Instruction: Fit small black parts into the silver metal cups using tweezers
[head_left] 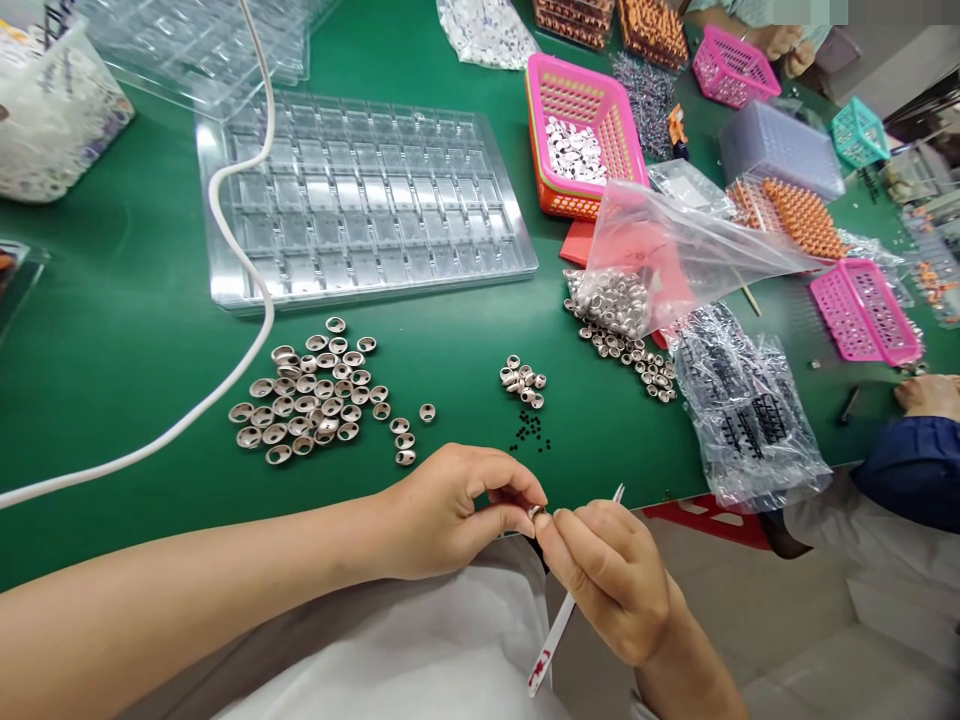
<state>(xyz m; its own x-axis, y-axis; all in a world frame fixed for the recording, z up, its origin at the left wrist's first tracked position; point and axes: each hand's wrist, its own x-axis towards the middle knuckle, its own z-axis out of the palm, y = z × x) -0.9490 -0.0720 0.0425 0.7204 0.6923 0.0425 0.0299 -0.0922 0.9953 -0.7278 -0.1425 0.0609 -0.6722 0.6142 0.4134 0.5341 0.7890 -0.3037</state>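
Near the table's front edge, my left hand [469, 515] pinches a small silvery metal cup-shaped part [536, 511] between thumb and fingertips. The fingertips of my right hand [611, 575] press against the same part from the other side and partly hide it. White tweezers [553, 642] with red marks are tucked in my right hand, their tips pointing up and away from me. Just beyond my hands lie a scatter of tiny black discs [529, 428] and a small cluster of metal parts [523, 380]. A larger group of metal parts [306, 405] spreads out to the left.
A clear compartment tray [367, 200] lies behind, with a white cable [225, 385] across its left side. Pink baskets [589, 95], a plastic bag of metal parts [611, 295] and bagged black pieces [742, 410] stand right. Another person's hand [930, 395] rests far right.
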